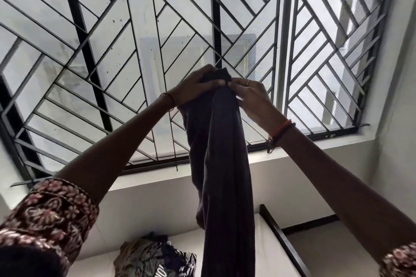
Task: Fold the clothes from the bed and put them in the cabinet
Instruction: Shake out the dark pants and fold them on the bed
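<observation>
A long dark garment (225, 164) hangs straight down from both raised hands in the middle of the head view. My left hand (198, 87) grips its bunched top end from the left. My right hand (252, 96) pinches the same top edge from the right, close against the left hand. The cloth's lower part runs off the bottom of the frame. On the white bed (265, 254) below lies a pile of patterned clothes (155, 258). No cabinet is in view.
A large window with a black diagonal grille (135, 51) fills the wall behind the hands. A white ledge (292, 164) runs under it. The bed's dark frame edge (283, 243) slants along the lower right.
</observation>
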`<state>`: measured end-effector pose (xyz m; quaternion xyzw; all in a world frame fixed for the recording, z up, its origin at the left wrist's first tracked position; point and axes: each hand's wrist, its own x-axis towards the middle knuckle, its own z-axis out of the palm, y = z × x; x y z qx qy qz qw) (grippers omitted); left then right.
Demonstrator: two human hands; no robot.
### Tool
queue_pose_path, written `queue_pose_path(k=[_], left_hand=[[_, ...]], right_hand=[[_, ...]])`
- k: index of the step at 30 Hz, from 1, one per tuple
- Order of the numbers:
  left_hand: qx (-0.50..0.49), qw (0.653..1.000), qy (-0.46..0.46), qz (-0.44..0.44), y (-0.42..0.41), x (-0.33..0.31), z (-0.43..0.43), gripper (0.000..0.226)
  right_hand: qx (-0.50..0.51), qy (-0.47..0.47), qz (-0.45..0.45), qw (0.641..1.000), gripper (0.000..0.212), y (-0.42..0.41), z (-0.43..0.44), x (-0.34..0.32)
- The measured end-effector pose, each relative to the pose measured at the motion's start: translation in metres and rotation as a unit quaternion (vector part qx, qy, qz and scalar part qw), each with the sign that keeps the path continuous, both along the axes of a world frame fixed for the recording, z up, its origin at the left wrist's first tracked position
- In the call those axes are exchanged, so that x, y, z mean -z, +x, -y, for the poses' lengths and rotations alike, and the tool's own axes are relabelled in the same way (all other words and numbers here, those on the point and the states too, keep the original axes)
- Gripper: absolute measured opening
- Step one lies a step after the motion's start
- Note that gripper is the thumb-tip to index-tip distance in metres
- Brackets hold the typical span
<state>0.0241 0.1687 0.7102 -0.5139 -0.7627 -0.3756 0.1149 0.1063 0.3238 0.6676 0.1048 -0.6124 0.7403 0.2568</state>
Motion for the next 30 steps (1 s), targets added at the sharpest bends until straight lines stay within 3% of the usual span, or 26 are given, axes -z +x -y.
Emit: queue_pose_path(k=[6, 11, 15, 21, 25, 30], left_hand=[[-0.024, 0.998, -0.062, -0.017, 0.004, -0.019, -0.009, 0.032], [-0.015, 0.992, -0.12, -0.021, 0.005, -0.031, -0.008, 0.032], [-0.025, 0.991, -0.117, -0.056, 0.006, -0.038, -0.007, 0.025], [-0.06, 0.989, -0.087, -0.099, 0.001, -0.044, 0.004, 0.035], [-0.081, 0.988, -0.063, -0.115, 0.0, -0.059, 0.011, 0.039], [-0.082, 0.987, -0.028, -0.136, 0.0, -0.077, 0.026, 0.034]], right_hand=[[-0.058, -0.002, 0.004, 0.998, 0.011, 0.005, -0.007, 0.011], [-0.038, 0.015, -0.013, 0.999, 0.027, 0.007, -0.01, 0.015], [-0.034, 0.048, -0.007, 0.998, 0.031, 0.004, -0.014, 0.021], [0.085, 0.222, 0.033, 0.971, 0.036, -0.014, -0.014, 0.077], [0.088, 0.283, 0.094, 0.95, 0.039, -0.021, -0.01, 0.13], [0.104, 0.372, 0.156, 0.909, 0.025, -0.021, -0.011, 0.185]])
